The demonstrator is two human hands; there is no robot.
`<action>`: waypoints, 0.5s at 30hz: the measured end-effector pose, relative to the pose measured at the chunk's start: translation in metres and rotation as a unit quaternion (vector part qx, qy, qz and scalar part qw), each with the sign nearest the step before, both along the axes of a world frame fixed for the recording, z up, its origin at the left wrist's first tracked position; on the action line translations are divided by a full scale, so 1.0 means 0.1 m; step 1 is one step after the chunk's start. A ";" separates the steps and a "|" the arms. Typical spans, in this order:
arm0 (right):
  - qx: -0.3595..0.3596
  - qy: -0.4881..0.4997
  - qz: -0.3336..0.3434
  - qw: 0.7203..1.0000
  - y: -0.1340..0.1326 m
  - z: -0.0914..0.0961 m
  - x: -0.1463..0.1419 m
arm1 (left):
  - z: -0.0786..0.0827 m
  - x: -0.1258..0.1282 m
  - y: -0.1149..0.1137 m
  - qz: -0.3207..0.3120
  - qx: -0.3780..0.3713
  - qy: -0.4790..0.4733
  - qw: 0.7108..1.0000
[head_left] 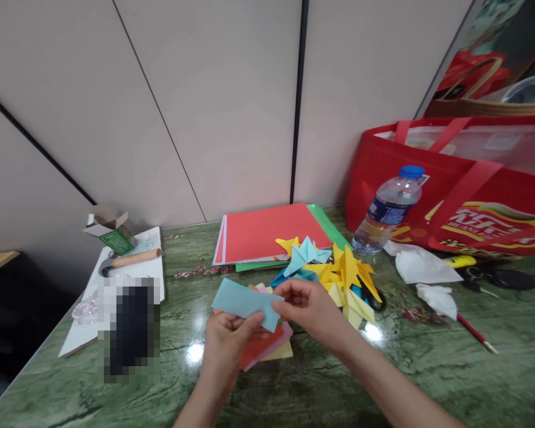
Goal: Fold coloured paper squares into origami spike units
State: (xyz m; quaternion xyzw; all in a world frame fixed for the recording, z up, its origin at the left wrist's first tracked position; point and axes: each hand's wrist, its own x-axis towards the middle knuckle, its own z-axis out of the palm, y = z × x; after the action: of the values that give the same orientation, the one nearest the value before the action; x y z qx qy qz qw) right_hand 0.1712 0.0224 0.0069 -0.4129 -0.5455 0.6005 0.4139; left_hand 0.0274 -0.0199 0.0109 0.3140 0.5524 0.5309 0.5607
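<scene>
A light blue sheet of origami paper (243,300), folded into a long rectangle, is held between both hands above the table. My left hand (229,339) pinches its lower edge, thumb on top. At its right end, my right hand (305,303) grips the corner between thumb and fingers. Beneath lies a stack of coloured paper squares (271,351) in orange, pink and cream, partly covered by the hands. Just beyond my right hand is a pile of folded paper figures (345,267) in yellow, cream and blue.
Large red paper sheets (267,229) lie against the wall. On the right stand a water bottle (390,208) and a red bag (472,184), with tissues (421,261) and a red pencil (475,333) nearby. A white board (93,321) on the left carries a small green box (116,238) and a wooden-handled tool (136,257).
</scene>
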 end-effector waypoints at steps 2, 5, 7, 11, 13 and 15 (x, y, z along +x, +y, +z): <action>0.019 -0.010 0.018 1.000 0.00 0.01 0.00 | 0.00 0.00 0.00 -0.005 -0.001 0.007 1.000; 0.055 -0.031 0.031 0.998 -0.02 0.02 -0.02 | 0.00 0.01 -0.01 -0.021 -0.010 0.007 1.000; 0.079 -0.054 0.025 0.995 -0.04 0.03 -0.03 | 0.00 0.03 -0.02 -0.042 -0.026 0.007 0.999; 0.141 -0.103 0.000 0.985 -0.07 0.04 -0.04 | -0.01 0.05 -0.04 -0.083 -0.057 0.008 0.995; 0.183 -0.124 -0.009 0.975 -0.08 0.03 -0.04 | 0.00 0.06 -0.05 -0.087 -0.061 0.008 0.994; 0.222 -0.143 -0.013 0.964 -0.08 0.03 -0.04 | 0.01 0.07 -0.07 -0.089 -0.059 0.015 0.994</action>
State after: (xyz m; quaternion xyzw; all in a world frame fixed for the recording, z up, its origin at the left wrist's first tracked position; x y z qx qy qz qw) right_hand 0.1670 0.0141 0.0098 -0.3990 -0.7131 0.3936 0.4212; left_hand 0.0348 -0.0267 0.0118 0.3361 0.5608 0.4410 0.6148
